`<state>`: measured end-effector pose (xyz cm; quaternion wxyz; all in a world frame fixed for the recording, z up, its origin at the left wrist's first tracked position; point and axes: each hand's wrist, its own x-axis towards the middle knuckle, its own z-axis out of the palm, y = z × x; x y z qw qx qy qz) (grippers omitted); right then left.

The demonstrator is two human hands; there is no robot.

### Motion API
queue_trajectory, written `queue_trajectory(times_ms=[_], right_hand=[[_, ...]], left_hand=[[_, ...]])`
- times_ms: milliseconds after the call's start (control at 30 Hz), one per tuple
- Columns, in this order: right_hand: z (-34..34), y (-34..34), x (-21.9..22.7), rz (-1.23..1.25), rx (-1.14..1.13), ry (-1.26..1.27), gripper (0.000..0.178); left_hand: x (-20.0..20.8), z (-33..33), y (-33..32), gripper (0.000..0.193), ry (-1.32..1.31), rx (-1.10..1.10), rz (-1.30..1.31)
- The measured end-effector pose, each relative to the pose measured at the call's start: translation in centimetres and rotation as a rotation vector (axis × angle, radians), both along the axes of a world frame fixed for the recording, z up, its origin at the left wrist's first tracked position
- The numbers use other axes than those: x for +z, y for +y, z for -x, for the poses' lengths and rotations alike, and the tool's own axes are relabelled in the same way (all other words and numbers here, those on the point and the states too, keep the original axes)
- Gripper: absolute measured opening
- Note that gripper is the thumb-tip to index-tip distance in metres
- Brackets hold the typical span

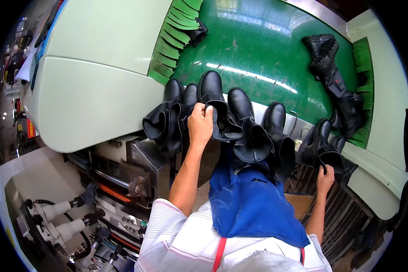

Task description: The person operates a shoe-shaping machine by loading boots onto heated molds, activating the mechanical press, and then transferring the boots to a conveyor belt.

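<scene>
So the left hand [200,123] is curled tight around the floppy shaft opening of a black boot [215,106], fingers folded over the top edge and thumb pinching the leather from the near side, so it's a proper grab and not just a touch. That boot sits toe-away on the near edge of the green conveyor belt [258,50], right in the middle of a row of the same kind of boots. Just to its left there's a pair of black boots [170,115] leaning together with their shafts drooping over the belt edge, and to its right two more black boots [258,131] hang their open tops down toward the blue apron [249,199]. The right hand [325,177] is over at the far right end of the row, fingers closed onto the lower rim of another black boot [321,146] that's slumped off the belt edge. Further back on the belt, well apart from the row, a long black boot [335,77] lies on its side near the green flap strips [363,68]. The pale green machine hood [95,86] covers the belt on the left.
</scene>
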<state>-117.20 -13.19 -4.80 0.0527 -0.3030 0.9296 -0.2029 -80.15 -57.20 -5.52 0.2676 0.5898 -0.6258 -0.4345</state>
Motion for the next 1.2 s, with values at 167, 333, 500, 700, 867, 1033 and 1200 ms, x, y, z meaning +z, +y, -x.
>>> queue_trajectory(times_ms=[167, 333, 500, 700, 867, 1033, 1200], right_hand=[[-3.7, 2.6, -0.3, 0.204, -0.189, 0.245, 0.063], [-4.0, 9.2, -8.2, 0.659, -0.526, -0.219, 0.085], [0.0, 7.5, -11.8, 0.237, -0.287, -0.401, 0.093], [1.7, 4.0, -13.4, 0.459, -0.266, -0.441, 0.078], [0.9, 5.0, -12.9, 0.500, -0.336, -0.301, 0.059], [2.0, 3.3, -11.9, 0.418, -0.382, -0.268, 0.056], [6.4, 3.1, -13.9, 0.110, -0.532, -0.190, 0.073]], left_hand=[[-1.1, -2.4, 6.1, 0.029, 0.274, 0.149, -0.045], [-3.7, -2.0, 11.1, 0.080, -0.339, -0.179, 0.409], [-11.1, -1.6, 6.9, 0.075, -0.340, -0.066, 0.289], [-1.8, 4.3, 2.2, 0.042, -0.388, 0.196, 0.410], [-2.5, 7.2, 1.8, 0.053, -0.277, 0.359, 0.249], [-7.3, 2.6, 0.6, 0.048, -0.315, 0.402, 0.276], [-2.6, 1.4, -1.0, 0.061, -0.483, 0.488, 0.341]])
